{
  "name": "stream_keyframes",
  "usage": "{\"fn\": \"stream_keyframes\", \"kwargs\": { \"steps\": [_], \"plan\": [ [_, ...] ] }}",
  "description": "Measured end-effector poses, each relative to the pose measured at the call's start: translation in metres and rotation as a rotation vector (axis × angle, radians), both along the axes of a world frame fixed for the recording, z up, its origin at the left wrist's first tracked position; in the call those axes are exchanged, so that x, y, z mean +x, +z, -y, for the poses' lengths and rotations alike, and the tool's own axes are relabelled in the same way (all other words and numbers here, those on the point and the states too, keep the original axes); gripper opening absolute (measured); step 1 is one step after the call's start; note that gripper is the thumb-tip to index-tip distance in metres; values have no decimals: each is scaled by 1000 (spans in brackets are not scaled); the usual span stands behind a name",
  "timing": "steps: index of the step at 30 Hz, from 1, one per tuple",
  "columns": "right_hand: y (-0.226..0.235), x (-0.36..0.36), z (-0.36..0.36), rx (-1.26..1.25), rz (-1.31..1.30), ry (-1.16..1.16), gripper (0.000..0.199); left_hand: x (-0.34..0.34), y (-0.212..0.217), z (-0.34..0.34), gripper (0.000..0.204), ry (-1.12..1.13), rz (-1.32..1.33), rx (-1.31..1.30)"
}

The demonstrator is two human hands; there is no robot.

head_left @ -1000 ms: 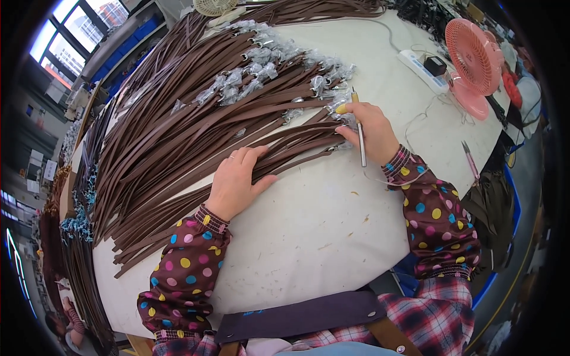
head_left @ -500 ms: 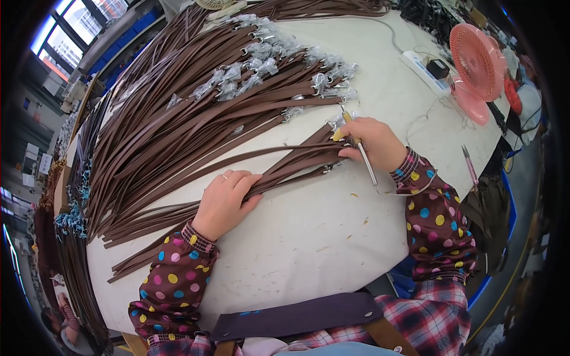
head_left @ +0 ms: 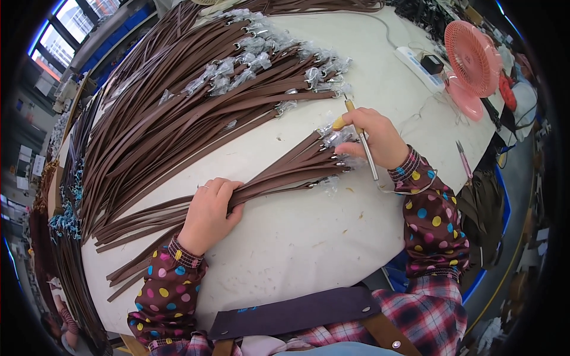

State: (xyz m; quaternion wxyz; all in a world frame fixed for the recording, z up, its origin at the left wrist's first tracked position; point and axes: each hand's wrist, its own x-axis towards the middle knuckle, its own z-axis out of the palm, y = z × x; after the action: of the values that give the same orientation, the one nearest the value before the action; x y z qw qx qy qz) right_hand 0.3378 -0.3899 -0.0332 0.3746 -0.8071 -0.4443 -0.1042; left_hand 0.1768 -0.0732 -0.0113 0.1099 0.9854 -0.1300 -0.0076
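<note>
Head view: I read the left hand point(head_left: 208, 213) as closed over the strap bundle point(head_left: 282, 169), a set of flat brown straps, with the fingers on the upper side and the thumb along the near side. The bundle lies on the white table point(head_left: 297, 255) in front of the person, running from the left side toward the right hand point(head_left: 377, 142). Its straps narrow together at the left hand and fan out toward their right ends, where metal fittings sit among clear plastic wrappings point(head_left: 333, 141).

I read the right hand as grasping the pen-shaped tool point(head_left: 366, 148), yellow at the grip with a metal shaft. The tool's thin tip is directed away from the person. A yellow cover point(head_left: 339, 123) is fitted on one fingertip. The thumb is located at the bundle's fitted ends; I cannot tell whether it makes contact.

Beyond the bundle, I locate the larger strap pile point(head_left: 172, 118), set apart from it by a strip of table. At the right side I locate the pink fan point(head_left: 473, 59), the white power strip point(head_left: 415, 66) and a pink-handled tool point(head_left: 464, 159) near the table edge
</note>
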Motion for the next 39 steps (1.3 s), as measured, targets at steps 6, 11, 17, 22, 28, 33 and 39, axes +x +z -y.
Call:
{"fn": "stream_keyframes", "kwargs": {
  "steps": [6, 11, 17, 22, 28, 33, 39],
  "plan": [
    [4, 1, 6, 104, 55, -100, 28, -7, 8, 14, 33, 83, -19, 38],
    [11, 1, 15, 249, 155, -221, 25, 11, 20, 6, 25, 135, -1, 192],
    [15, 9, 34, 493, 106, -391, 20, -2, 64, 19, 44, -124, 850, -63],
    [11, 4, 33, 566, 47, -395, 17, -44, 42, -8, 49, -179, 90, 487],
    [10, -22, 6, 379, 40, -271, 20, -59, 45, -13, 55, 48, -49, 153],
    [37, -49, -13, 323, 40, -94, 31, -40, 51, 3, 44, 97, 538, 136],
    [60, -80, -45, 286, -132, 346, 105, -20, 46, 55, 34, -27, 715, 75]
  ]
}}
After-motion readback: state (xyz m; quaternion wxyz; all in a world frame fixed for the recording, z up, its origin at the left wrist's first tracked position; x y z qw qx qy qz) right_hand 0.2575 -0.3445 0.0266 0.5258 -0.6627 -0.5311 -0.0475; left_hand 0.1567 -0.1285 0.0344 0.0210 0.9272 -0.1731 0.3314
